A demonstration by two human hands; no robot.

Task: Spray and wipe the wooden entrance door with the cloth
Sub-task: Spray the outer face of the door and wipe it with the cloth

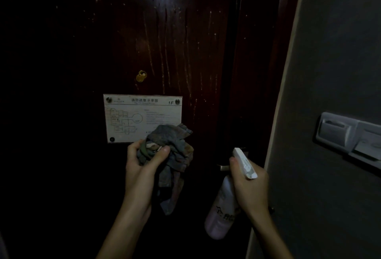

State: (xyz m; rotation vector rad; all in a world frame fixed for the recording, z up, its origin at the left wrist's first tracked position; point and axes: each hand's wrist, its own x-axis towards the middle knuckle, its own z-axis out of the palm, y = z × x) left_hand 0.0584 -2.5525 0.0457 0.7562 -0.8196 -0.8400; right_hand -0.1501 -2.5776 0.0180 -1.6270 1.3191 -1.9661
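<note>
The dark wooden door [86, 48] fills the view, with wet streaks running down its upper right part. My left hand [140, 168] grips a crumpled grey-blue cloth [175, 147], held just below a white evacuation-plan plate [132, 114] fixed to the door. My right hand [249, 188] holds a pale spray bottle [220, 211] by its neck, with its white nozzle [245, 162] pointing up towards the door. The bottle hangs in front of the door's right edge, near the metal door handle [223, 167].
A brass peephole cover [141, 76] sits above the plate. The dark door frame [257, 73] runs down on the right. A grey wall [329, 63] stands close on the right, with a key-card holder and switch panel [350, 137] sticking out.
</note>
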